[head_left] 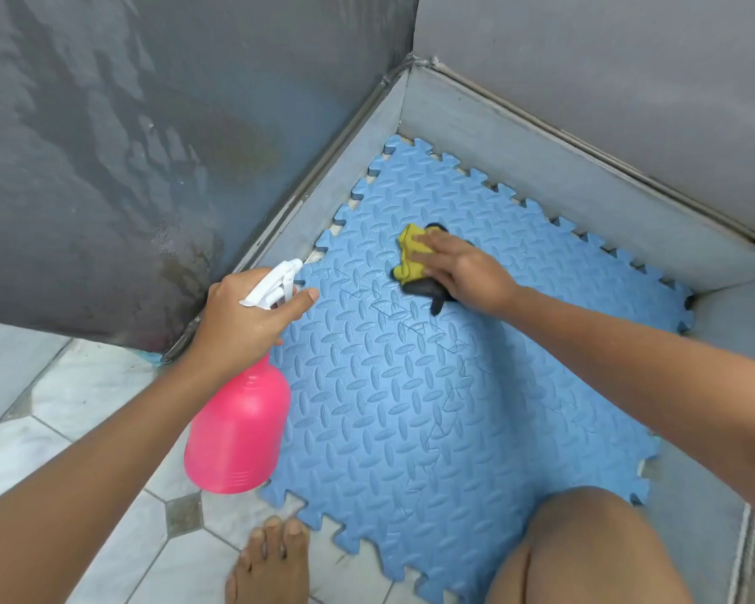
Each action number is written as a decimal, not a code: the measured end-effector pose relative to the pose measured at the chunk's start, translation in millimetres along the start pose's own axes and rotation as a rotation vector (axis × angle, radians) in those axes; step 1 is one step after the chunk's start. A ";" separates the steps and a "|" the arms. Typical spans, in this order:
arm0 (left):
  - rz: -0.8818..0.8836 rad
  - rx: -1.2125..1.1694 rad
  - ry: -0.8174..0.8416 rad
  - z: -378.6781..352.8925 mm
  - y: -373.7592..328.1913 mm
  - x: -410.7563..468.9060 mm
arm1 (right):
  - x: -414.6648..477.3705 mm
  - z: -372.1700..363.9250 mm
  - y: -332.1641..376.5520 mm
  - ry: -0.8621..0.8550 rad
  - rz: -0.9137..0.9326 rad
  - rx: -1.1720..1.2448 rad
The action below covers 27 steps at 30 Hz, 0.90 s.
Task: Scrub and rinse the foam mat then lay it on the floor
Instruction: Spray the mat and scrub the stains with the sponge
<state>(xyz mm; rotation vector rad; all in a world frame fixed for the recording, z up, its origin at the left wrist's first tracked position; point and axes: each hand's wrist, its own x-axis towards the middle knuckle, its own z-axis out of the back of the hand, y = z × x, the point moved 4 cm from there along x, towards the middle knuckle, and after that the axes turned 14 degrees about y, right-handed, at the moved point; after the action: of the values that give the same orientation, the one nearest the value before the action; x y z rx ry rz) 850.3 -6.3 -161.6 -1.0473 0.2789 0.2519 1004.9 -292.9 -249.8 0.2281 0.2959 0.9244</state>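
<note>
Pressure through flat-fingered right hand (463,272) on yellow sponge (413,255), overlapping strokes across foam mat (410,407), misting just ahead from spray bottle (240,425) gripped in left hand (245,316).

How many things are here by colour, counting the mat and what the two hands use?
Blue: 1, the foam mat
Pink: 1, the spray bottle, held by the left hand
Yellow and black: 1, the cloth, under the right hand
Total: 3
</note>
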 end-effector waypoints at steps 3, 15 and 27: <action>0.010 -0.024 0.006 1.9 -0.5 -1.0 | 42.3 36.8 -67.5 -0.116 -0.450 0.096; -0.016 0.012 0.030 6.1 0.6 1.5 | 14.8 -39.5 130.6 0.235 0.482 0.061; -0.005 -0.012 0.043 3.9 6.6 4.1 | -21.3 11.8 -49.2 -0.289 -0.844 0.306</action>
<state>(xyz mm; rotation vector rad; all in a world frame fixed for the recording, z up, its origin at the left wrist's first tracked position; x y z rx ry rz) 852.4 0.6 -166.5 -1.0659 0.3134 0.2271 1033.7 -339.6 -251.2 0.4669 0.2305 0.0035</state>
